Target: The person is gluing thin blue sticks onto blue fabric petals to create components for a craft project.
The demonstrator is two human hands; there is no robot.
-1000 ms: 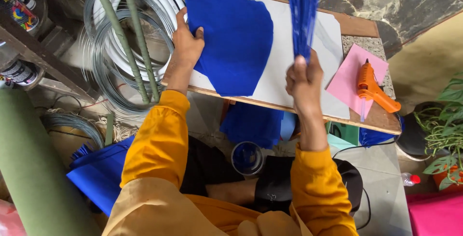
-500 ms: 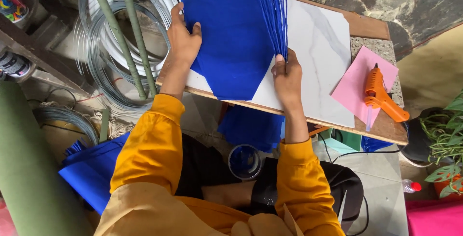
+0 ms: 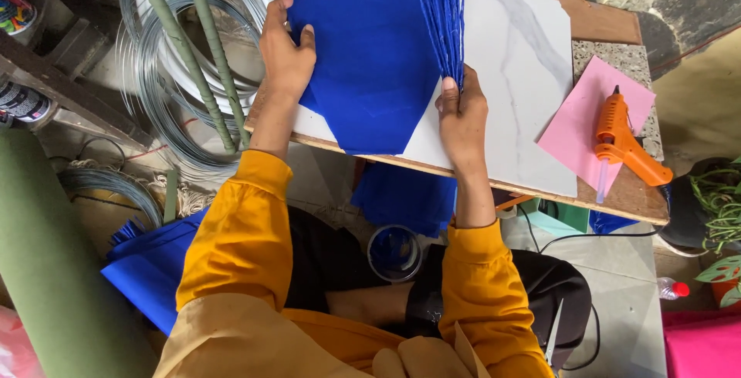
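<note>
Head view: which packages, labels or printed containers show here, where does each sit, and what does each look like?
Spray can: far left edge, lying tilted on a shelf; dark cylinder with a white printed label.
Round container: top left corner, partly cut off; dark with a multicoloured printed surface.
Plastic bottle: lower right on the floor, lying down; clear with a red cap, label too small to tell.
No signs or screens.

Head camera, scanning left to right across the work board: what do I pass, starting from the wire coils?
Wire coils → left hand → blue sheet → right hand pinching the bundle of blue strands → bare marble-look board → pink sheet → orange glue gun.
</note>
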